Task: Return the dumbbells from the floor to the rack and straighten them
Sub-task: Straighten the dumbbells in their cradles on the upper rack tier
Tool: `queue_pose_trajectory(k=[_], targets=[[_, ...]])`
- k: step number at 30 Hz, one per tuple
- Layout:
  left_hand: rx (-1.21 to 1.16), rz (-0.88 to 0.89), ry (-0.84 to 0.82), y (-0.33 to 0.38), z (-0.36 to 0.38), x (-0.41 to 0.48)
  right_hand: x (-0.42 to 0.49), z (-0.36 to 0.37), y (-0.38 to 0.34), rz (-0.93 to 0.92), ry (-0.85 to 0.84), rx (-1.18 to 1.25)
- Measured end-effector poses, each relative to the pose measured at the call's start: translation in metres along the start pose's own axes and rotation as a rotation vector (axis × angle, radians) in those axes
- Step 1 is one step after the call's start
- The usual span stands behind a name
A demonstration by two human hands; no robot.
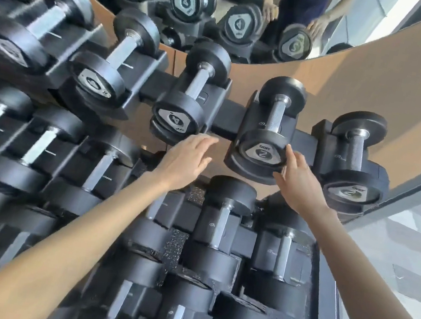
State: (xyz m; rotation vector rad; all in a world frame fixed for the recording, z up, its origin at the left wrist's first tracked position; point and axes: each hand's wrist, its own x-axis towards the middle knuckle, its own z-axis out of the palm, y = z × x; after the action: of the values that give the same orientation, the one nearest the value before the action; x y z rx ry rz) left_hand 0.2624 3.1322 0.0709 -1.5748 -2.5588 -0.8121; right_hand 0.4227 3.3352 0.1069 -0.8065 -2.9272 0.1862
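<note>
fingers of right hand [298, 180] are nudging racked dumbbell [262, 151] (light, rigid; best gripped mid-handle), left hand [184, 157] hovering open.

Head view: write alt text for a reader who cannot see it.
Two bare hands reach toward a dumbbell marked 2 on the top row of a dumbbell rack; the right hand touches its front head, the left hand hovers open beside it. A mirror behind reflects the rack.

Bright daylight from right, left side motion-blurred, wide-angle edge curvature
</note>
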Motion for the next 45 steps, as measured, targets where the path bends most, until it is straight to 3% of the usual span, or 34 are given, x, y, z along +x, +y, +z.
queue_pose_trajectory(k=[4,10,22,30,36,45], targets=[[0.172,-0.033,-0.016,-0.002,-0.025,-0.087,-0.058,0.008,-0.016,-0.129,0.016,-0.039],[0.425,-0.057,-0.065,0.010,-0.043,-0.164,-0.128,0.028,-0.051,-0.244,0.228,-0.084],[0.471,-0.049,0.023,-0.011,-0.062,-0.189,-0.134,0.036,-0.097,-0.318,0.197,-0.118],[0.459,0.036,-0.027,-0.079,-0.076,-0.144,-0.081,0.049,-0.136,-0.241,0.218,-0.128],[0.390,0.244,-0.007,-0.119,-0.079,-0.071,-0.026,0.037,-0.134,-0.011,0.257,-0.140],[0.154,0.532,0.009,-0.056,-0.025,0.042,-0.011,0.006,-0.078,0.250,0.196,-0.155]])
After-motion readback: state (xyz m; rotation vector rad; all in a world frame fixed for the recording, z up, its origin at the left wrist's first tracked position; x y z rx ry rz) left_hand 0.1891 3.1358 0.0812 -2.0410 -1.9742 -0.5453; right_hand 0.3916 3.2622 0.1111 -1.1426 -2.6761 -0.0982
